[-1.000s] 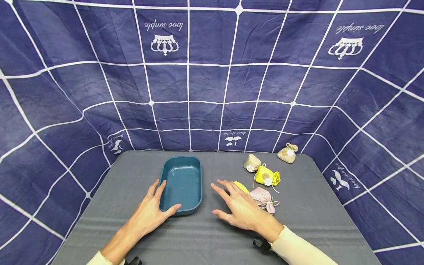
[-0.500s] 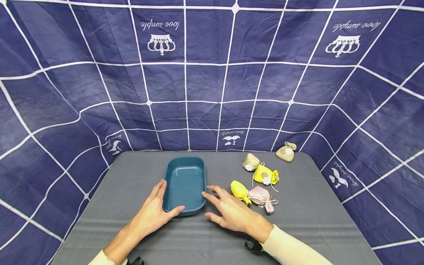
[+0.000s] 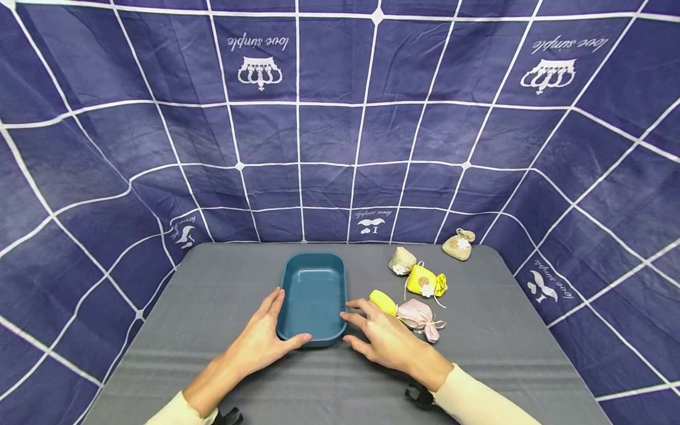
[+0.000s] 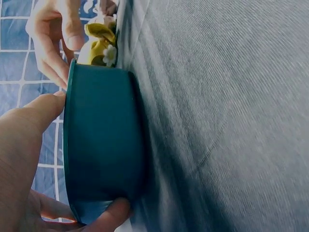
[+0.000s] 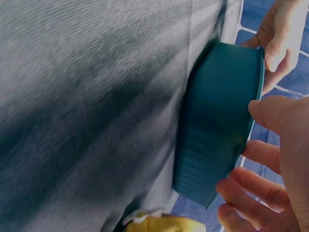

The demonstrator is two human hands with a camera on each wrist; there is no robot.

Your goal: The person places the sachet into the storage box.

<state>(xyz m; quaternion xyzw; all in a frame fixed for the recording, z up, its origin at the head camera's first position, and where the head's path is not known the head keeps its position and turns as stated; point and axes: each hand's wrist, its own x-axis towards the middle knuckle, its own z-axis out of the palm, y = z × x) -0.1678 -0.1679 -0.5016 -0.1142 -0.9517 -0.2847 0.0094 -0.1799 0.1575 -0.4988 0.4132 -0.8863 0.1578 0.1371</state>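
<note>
A teal rectangular plastic box (image 3: pixel 312 304) with rounded corners stands on the grey cloth; nothing lies in it. My left hand (image 3: pixel 259 341) holds its near left corner, thumb on the near rim and fingers along the left wall. In the left wrist view a fingertip bends against the outer wall of the box (image 4: pixel 102 137). My right hand (image 3: pixel 392 343) is spread at the near right corner, its fingertips right at the right rim. The right wrist view has the thumb touching the rim of the box (image 5: pixel 217 121), with the other fingers loosely bent beside it.
Right of the box lie a yellow pouch (image 3: pixel 383 302), partly behind my right hand, and a pink pouch (image 3: pixel 416 313). Farther back are a second yellow pouch (image 3: pixel 423 280) and two beige pouches, one nearer (image 3: pixel 403 260), another by the back right corner. Blue checked cloth (image 3: pixel 329 136) walls the table.
The box has slid to the right together with my left hand. My right hand first came left to the box's right side, then shifted back right along with it. The pouches stay put.
</note>
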